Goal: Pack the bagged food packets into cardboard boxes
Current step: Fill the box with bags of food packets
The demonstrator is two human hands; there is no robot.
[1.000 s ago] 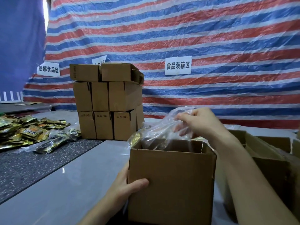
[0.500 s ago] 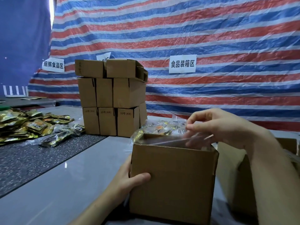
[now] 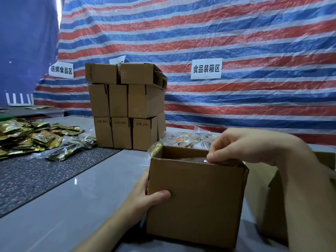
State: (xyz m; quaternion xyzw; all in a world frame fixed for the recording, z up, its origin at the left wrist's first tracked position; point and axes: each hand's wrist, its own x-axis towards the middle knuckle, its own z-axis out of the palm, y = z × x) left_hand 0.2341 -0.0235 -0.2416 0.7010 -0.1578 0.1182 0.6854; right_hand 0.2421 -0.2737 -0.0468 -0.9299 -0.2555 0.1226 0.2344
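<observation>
An open brown cardboard box (image 3: 196,197) stands on the grey table in front of me. My left hand (image 3: 145,199) grips its left side, thumb across the front face. Over the box's right rim, my right hand (image 3: 241,146) pinches the top of a clear plastic bag of packets (image 3: 198,159) that sits down inside the box. Most of that bag is hidden by the box wall. Behind the box lies another clear bag of gold and orange packets (image 3: 183,140).
A stack of closed cardboard boxes (image 3: 125,106) stands at the back centre. Loose gold food packets (image 3: 36,139) are heaped on a dark speckled mat (image 3: 36,175) at left. More open cardboard (image 3: 283,206) sits to my right. A striped tarp with paper signs (image 3: 206,68) hangs behind.
My right hand has lowered the plastic bag from above the rim down into the box. My left hand has stayed on the box's side.
</observation>
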